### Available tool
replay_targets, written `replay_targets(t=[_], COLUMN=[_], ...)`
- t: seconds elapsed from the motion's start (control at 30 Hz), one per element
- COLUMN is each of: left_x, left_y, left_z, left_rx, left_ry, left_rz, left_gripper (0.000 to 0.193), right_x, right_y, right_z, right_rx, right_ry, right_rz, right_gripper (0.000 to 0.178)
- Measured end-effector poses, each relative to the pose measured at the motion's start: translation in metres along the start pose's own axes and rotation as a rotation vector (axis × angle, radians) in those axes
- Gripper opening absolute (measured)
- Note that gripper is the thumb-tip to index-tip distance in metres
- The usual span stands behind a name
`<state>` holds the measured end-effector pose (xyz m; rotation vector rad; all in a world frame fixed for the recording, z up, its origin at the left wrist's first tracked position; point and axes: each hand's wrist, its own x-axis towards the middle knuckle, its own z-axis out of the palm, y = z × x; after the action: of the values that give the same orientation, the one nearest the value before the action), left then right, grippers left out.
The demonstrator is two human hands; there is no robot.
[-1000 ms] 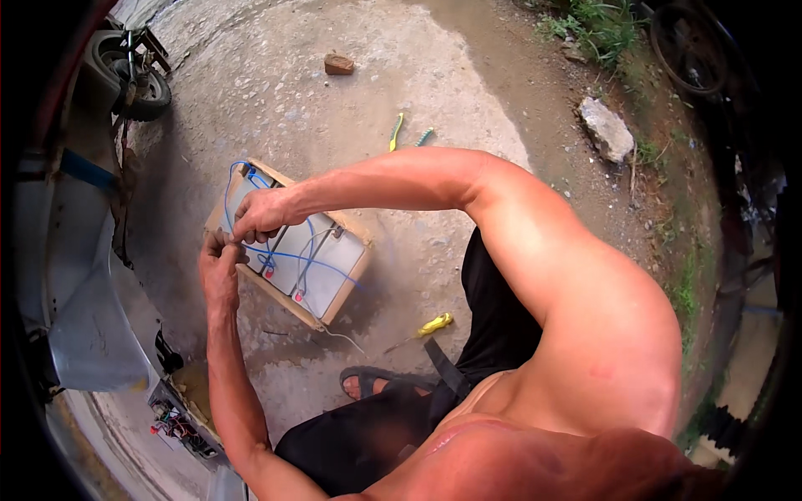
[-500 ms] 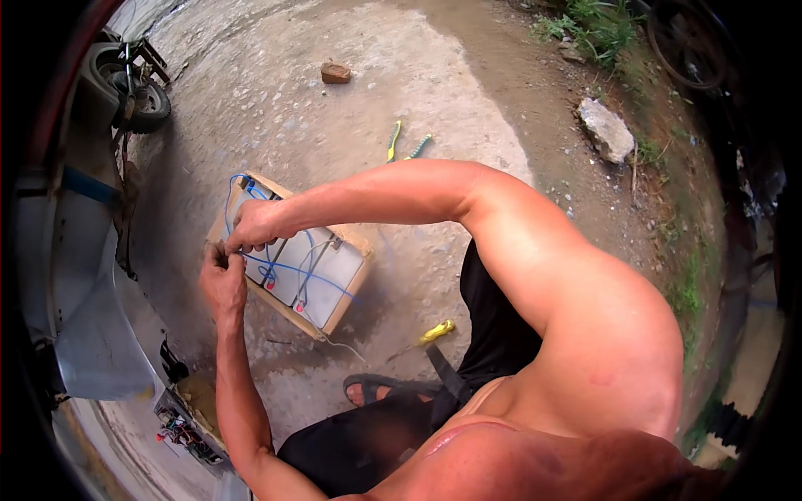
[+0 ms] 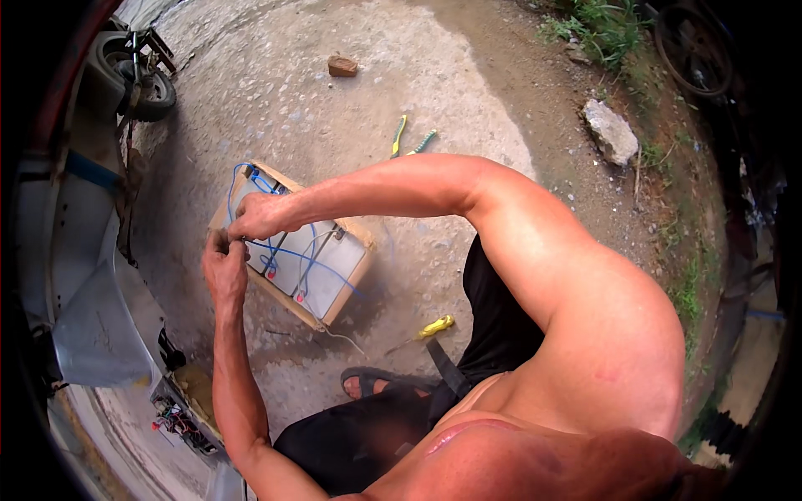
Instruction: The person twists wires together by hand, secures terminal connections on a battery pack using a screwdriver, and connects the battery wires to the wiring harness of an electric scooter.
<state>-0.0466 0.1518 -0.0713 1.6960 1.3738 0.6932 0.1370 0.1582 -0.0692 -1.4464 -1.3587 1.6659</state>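
My left hand (image 3: 224, 265) and my right hand (image 3: 257, 217) meet at the left edge of a shallow wooden-edged box (image 3: 348, 285). Their fingers are closed in a pinch around a blue wire (image 3: 294, 253), which runs from them across the box; the very tips are hidden. Several grey block-shaped batteries (image 3: 332, 265) sit side by side in the box, with red terminals along the near side. More blue wire is looped at the far-left corner. From the near corner a thin pale wire (image 3: 344, 337) trails onto the ground.
A yellow-handled screwdriver (image 3: 436, 326) lies near my sandalled foot (image 3: 361, 384). Beyond my right arm are green-and-yellow plier handles (image 3: 399, 138). A brick piece (image 3: 342, 66) and a pale rock (image 3: 611, 132) lie farther off. At left stands a vehicle with bent sheet metal (image 3: 104, 321) and exposed wiring (image 3: 180, 424).
Both hands stay at the box's left edge, with only a slight shift of the fingers. The blue wire's right end has swung slightly. The whole view has tilted a little.
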Motion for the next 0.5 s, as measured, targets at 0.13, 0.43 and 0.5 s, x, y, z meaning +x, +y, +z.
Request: replay_targets(t=[0.13, 0.43, 0.5], left_x=[0.000, 0.007, 0.005], left_y=[0.002, -0.008, -0.004], left_z=[-0.002, -0.001, -0.003], left_rx=[-0.032, -0.131, -0.136], left_ry=[-0.001, 0.006, -0.001], left_rz=[-0.031, -0.036, -0.080], left_gripper=[0.012, 0.012, 0.012], right_x=[0.000, 0.011, 0.009], right_y=[0.001, 0.010, 0.010], right_z=[-0.004, -0.009, -0.007], right_rx=[0.003, -0.047, -0.045], right_ry=[-0.046, -0.019, -0.009], right_rz=[-0.047, -0.106, -0.084], right_gripper=[0.034, 0.032, 0.031])
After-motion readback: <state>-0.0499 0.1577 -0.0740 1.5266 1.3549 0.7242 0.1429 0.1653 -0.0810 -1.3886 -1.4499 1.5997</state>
